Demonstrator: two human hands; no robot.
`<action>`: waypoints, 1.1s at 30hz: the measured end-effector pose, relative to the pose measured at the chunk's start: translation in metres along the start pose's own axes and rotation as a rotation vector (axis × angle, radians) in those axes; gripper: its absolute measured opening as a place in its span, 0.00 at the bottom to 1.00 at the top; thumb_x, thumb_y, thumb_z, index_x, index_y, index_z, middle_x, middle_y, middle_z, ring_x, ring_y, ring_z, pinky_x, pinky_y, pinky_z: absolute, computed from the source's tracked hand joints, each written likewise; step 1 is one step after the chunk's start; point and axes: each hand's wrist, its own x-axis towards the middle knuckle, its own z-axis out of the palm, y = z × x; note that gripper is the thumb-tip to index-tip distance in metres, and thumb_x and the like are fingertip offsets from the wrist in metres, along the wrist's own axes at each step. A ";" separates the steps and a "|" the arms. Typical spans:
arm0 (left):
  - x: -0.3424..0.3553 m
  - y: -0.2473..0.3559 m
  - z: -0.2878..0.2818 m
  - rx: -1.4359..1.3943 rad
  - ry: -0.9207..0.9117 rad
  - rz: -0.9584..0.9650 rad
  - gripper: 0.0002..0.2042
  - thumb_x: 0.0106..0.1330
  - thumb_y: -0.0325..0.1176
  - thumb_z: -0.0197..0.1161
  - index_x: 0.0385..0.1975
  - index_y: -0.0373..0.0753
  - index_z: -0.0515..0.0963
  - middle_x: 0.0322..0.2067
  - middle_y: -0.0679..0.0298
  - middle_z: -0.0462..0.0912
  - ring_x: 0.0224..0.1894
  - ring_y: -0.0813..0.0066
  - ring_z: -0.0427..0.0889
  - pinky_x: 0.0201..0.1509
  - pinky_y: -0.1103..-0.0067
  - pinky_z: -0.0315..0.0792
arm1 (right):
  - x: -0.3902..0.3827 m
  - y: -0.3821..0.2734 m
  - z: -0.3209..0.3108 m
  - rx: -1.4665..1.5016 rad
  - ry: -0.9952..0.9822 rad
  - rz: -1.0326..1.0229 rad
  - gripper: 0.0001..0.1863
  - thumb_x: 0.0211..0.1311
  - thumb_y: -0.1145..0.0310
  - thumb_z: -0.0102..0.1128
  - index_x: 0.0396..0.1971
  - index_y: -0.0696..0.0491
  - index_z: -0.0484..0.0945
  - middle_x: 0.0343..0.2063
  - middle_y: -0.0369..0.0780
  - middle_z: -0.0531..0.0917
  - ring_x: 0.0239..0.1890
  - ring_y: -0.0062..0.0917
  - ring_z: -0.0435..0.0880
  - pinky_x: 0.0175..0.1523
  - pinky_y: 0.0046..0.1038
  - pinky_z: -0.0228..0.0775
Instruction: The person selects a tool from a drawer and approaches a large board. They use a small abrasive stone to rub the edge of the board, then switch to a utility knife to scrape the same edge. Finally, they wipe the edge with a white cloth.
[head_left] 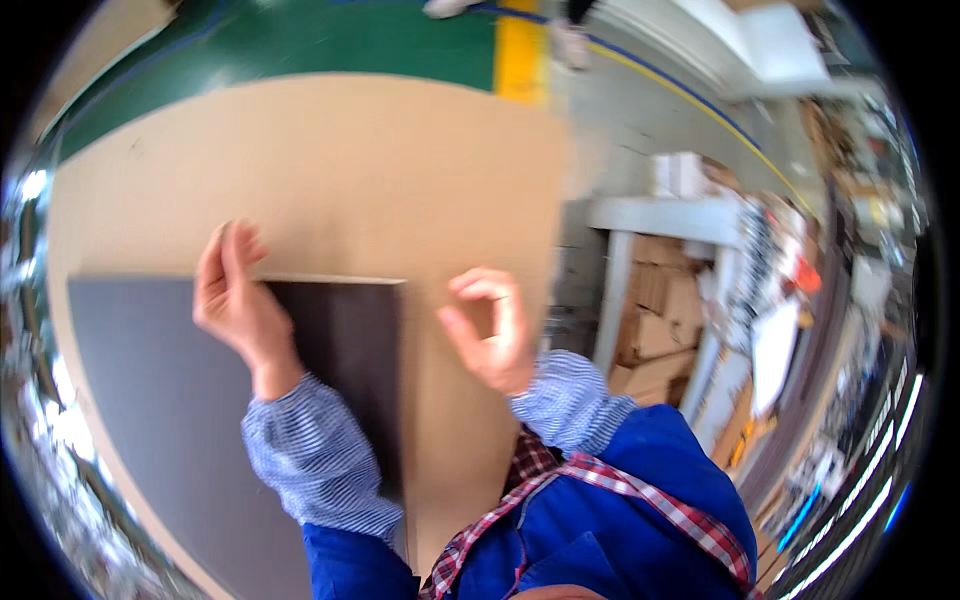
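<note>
A dark grey-brown flat panel [160,400] lies on a large tan board [350,150]. My left hand [240,300] is over the panel's far edge, thumb and fingers brought together. Whatever sits between those fingertips, if anything, is too small and blurred to name. Beyond the panel's right edge, my right hand [490,335] hovers above the tan board. Its fingers curl in a loose C, with a gap between thumb and forefinger and nothing in it.
To the right stands a pale-framed rack [670,218] with cardboard pieces [660,330] inside. A cluttered bench with an orange-red item [806,276] runs beyond it. Past the board's far edge are a green floor [400,45] and a person's shoe [572,48].
</note>
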 end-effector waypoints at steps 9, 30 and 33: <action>-0.002 -0.008 -0.001 0.407 -0.109 0.111 0.16 0.67 0.41 0.59 0.44 0.33 0.81 0.38 0.62 0.85 0.39 0.74 0.81 0.45 0.81 0.74 | -0.109 -0.028 -0.168 -0.060 -0.035 0.036 0.13 0.50 0.70 0.71 0.20 0.53 0.71 0.34 0.38 0.82 0.32 0.28 0.81 0.35 0.26 0.73; -0.559 0.141 0.108 0.234 -1.505 0.595 0.09 0.62 0.29 0.63 0.38 0.32 0.80 0.34 0.53 0.81 0.35 0.64 0.82 0.38 0.77 0.74 | -0.342 -0.066 -0.439 -0.321 0.390 0.189 0.09 0.61 0.66 0.56 0.41 0.47 0.80 0.33 0.40 0.84 0.31 0.33 0.84 0.35 0.30 0.76; -0.647 0.159 0.151 0.033 -1.672 0.682 0.09 0.58 0.29 0.65 0.36 0.33 0.80 0.31 0.56 0.80 0.31 0.63 0.80 0.37 0.73 0.74 | -0.389 -0.057 -0.520 -0.507 0.686 0.311 0.10 0.61 0.66 0.57 0.41 0.50 0.80 0.35 0.42 0.84 0.33 0.35 0.84 0.38 0.31 0.76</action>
